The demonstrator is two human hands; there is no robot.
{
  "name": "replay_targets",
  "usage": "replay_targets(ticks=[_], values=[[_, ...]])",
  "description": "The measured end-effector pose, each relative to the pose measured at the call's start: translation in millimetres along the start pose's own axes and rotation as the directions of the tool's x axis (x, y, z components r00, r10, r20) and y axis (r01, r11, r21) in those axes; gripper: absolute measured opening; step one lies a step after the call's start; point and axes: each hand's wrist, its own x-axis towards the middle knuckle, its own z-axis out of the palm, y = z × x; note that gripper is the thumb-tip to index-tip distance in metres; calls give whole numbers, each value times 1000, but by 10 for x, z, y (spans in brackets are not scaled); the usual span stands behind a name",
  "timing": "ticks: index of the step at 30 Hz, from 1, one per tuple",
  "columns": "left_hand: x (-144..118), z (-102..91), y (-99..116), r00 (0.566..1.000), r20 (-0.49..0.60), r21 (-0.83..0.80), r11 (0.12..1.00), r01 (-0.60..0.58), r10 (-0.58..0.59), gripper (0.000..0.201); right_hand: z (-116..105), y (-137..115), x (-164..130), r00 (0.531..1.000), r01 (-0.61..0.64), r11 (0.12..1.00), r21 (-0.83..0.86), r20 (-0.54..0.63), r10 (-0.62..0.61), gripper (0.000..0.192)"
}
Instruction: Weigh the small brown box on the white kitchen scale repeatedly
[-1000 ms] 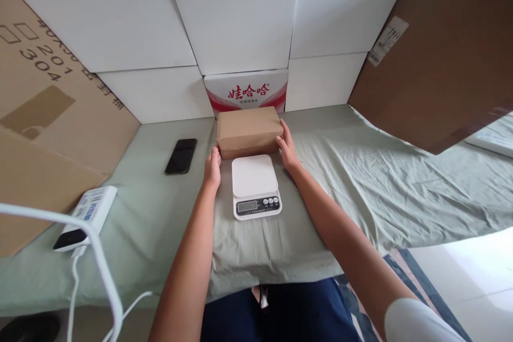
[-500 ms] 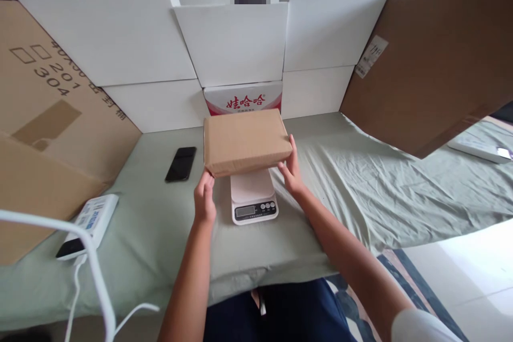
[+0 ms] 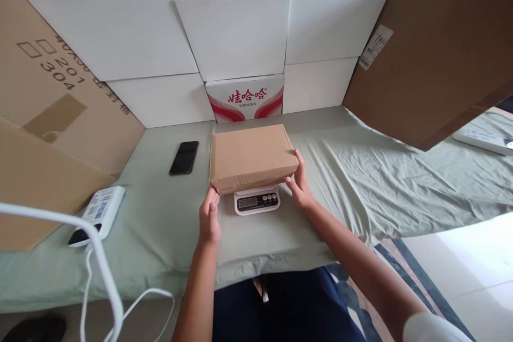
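A brown cardboard parcel (image 3: 250, 156) lies flat on top of a small white kitchen scale (image 3: 257, 201), covering its platform; only the scale's display and buttons show. My left hand (image 3: 209, 216) touches the parcel's near left corner. My right hand (image 3: 300, 188) grips its near right corner. Both hands are at the sides of the parcel, fingers curled against it.
A black phone (image 3: 183, 157) lies left of the parcel on the green sheet (image 3: 360, 181). A white power bank (image 3: 99, 212) with a white cable (image 3: 100, 278) sits at the left. White boxes (image 3: 232, 37) and a red-printed carton (image 3: 245, 97) stand behind. Brown cardboard (image 3: 436, 48) leans at both sides.
Both hands took the parcel from behind the scale, lifted it toward me and set it down onto the scale's platform.
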Motion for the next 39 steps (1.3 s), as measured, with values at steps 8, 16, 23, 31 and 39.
replay_targets(ticks=[8,16,23,31,39], values=[[1,-14,-38,1000,5,-6,1000,5,-5,95,1,8,-1,999,-51,998,24,3,51,84],[18,-11,-28,1000,9,3,1000,13,-13,98,4,-8,-1,999,-53,999,-4,6,53,83],[60,-49,22,985,-133,-119,985,-123,107,85,-52,-35,83,977,54,999,-1,-207,-53,75],[90,-64,70,971,-212,-159,977,-143,108,82,-123,-50,155,941,22,998,-58,-336,-40,71],[74,-65,62,979,-177,-177,976,-129,98,80,-93,-83,136,961,28,999,-27,-276,-35,68]])
